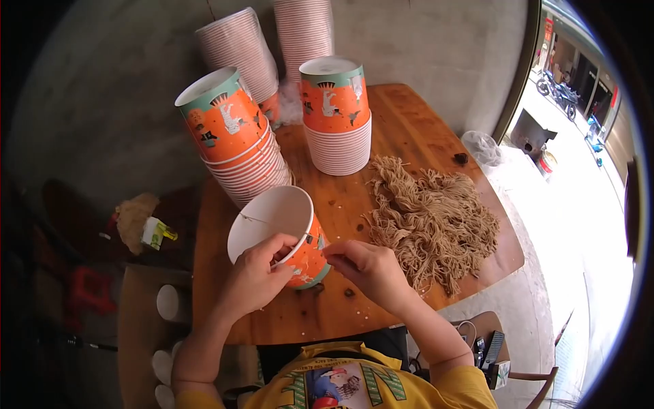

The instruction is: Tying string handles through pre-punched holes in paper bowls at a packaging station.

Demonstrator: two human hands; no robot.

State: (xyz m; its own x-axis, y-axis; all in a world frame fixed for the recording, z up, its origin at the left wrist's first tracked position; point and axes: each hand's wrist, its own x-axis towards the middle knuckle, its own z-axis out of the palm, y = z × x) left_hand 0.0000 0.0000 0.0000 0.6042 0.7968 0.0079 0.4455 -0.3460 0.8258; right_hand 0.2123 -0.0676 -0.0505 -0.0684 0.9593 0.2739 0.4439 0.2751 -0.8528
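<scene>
A large paper bucket [283, 204], white inside with an orange and green printed wall, leans on the table in front of me, its mouth tipped toward the left. My left hand [262, 276] is closed over its near rim, thumb outside and fingers inside. Close against the printed wall, my right hand [368, 269] makes a pinch; whatever its fingertips hold is too small to make out. A thin brown cord [252, 219] shows inside the bucket's mouth. To the right lies a tangled heap of tan cords [436, 225].
Nested bucket stacks stand behind, one at left [225, 126] and one at centre [335, 102], with taller white stacks [238, 51] near the wall. The wooden table [402, 123] has a rounded right edge. At lower left, a cardboard box [136, 293] holds white cups or rolls.
</scene>
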